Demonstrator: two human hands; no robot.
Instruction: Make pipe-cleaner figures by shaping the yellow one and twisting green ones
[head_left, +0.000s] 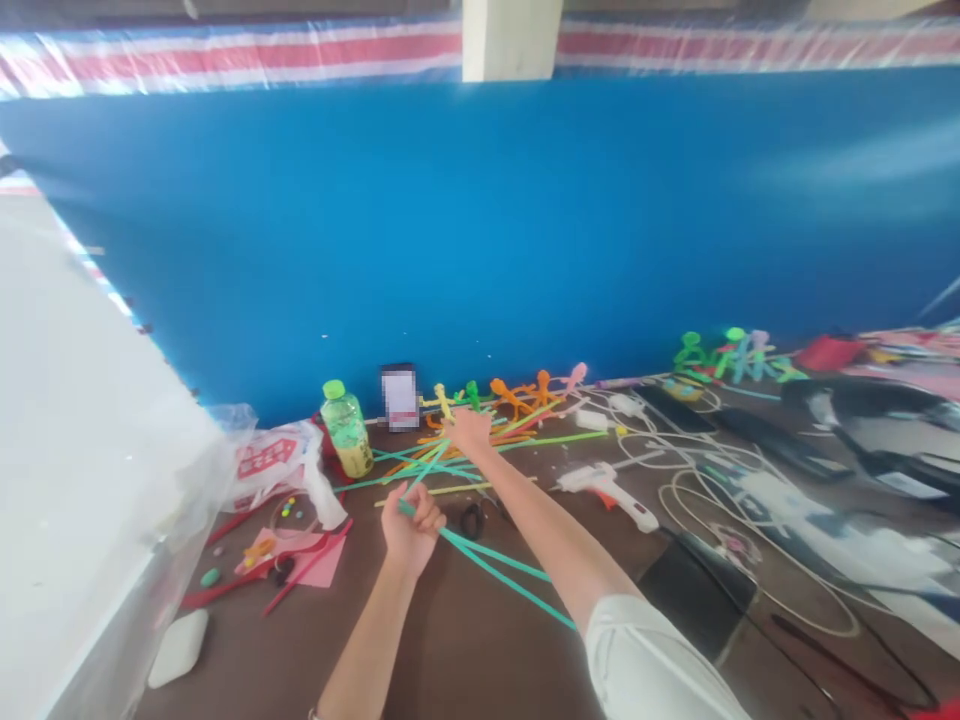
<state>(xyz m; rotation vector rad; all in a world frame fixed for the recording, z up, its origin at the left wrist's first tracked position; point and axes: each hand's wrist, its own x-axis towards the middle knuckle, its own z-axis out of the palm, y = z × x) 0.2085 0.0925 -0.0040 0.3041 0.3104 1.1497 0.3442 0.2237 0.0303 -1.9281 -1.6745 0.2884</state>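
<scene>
My left hand (410,524) is closed around a bundle of teal pipe cleaners (495,562) that trail back to the right over the brown table (465,650). My right hand (469,430) reaches far forward into the pile of coloured pipe cleaners (450,460) near the blue wall; its fingers are curled down among the stems, and what they grip is hidden. Small pipe-cleaner figures (525,392) in yellow, green, orange and pink stand in a row just beyond that hand.
A green-capped bottle (346,428) and a plastic bag (274,460) stand at the left. A white glue gun (607,490) lies to the right among white cables (720,500). Scissors (472,520) lie between my arms. More figures (731,355) stand at the far right.
</scene>
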